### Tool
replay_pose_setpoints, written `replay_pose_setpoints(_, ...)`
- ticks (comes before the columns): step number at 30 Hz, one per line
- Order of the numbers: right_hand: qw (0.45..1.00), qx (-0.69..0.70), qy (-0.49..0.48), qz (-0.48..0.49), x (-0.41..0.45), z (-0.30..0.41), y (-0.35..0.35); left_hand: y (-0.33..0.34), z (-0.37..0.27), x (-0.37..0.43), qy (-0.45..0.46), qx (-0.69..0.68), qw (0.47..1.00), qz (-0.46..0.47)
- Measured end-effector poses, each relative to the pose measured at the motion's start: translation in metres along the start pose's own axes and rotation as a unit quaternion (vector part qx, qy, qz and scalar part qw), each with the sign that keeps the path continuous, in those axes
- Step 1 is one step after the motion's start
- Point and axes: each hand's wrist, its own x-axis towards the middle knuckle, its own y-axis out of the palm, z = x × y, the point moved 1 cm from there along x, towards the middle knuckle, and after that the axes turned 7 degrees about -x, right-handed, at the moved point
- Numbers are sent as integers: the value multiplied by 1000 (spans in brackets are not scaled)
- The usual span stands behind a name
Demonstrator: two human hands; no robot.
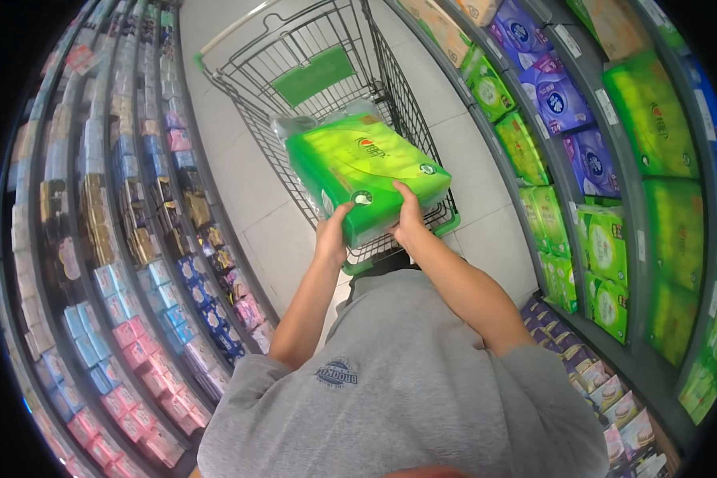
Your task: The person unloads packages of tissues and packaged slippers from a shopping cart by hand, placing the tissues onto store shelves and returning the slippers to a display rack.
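Both hands grip a large green plastic-wrapped pack of tissues (358, 161) by its near side, thumbs on top. My left hand (333, 236) holds the near left corner, and my right hand (409, 212) has the near right part, its fingers partly hidden beneath. The pack is over the basket of a wire shopping cart (418, 113); whether it rests on anything inside cannot be told. Beyond its far left edge, clear plastic-wrapped goods (293, 124) show inside the cart, mostly covered by the pack.
A green panel (313, 76) hangs at the cart's far end, below the push handle (236, 27). Shelves of small packets (137, 346) run along the left. On the right, shelves hold purple tissue packs (555, 98) and green packs (651, 113). Pale floor tiles (484, 173) lie between.
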Motion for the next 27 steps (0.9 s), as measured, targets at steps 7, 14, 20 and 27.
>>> replay_pose_setpoints(7,991,-82,-98,47,-64,29,27,14,-39,-76,45,-20,999,-14)
replay_pose_setpoints(14,946,-61,-249,196,-156,115,15,-16,-50,-47,129,-180,885,411)
replay_pose_setpoints(20,934,-66,-290,200,-222,163,-101,69,-147,-38,97,-207,879,419)
replay_pose_setpoints(27,927,-31,-372,32,-271,169,-257,196,-64,-85,5,-13,899,438)
